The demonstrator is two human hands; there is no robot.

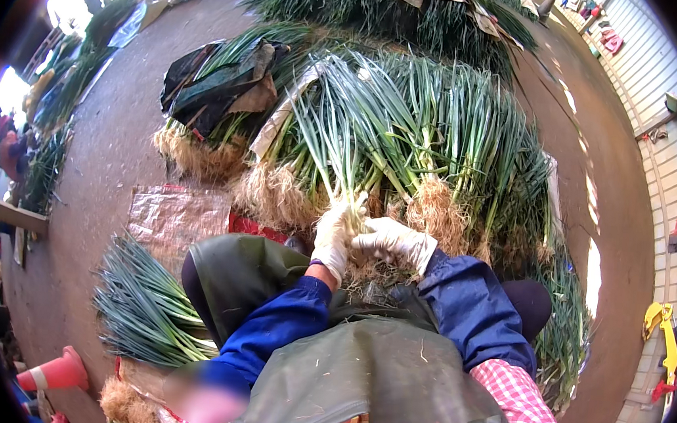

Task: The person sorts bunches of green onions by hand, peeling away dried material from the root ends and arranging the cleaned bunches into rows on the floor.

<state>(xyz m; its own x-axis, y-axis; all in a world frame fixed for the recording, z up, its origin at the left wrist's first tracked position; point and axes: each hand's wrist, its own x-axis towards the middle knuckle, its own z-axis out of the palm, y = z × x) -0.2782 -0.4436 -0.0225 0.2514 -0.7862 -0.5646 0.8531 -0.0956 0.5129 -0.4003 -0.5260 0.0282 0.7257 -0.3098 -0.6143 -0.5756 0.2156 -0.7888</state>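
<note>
My left hand (331,241), in a white glove, is closed round the pale lower stems of a few green onions (329,151). Their long leaves fan out away from me over the pile. Close beside it, my right hand (393,241), gloved too, has its fingers bent in toward the base of those stems. What the right fingers grip is too small to make out. Under both hands, loose roots and scraps (377,278) lie against my apron. A large heap of green onions (472,130) with tan, stringy roots (437,211) lies just beyond my hands.
Trimmed green onions (149,300) lie in a stack at my left. Dark plastic (213,82) covers a bundle at the far left, and another heap (394,13) lies behind. An orange cone (55,372) is at lower left. A slatted wall (658,86) runs along the right.
</note>
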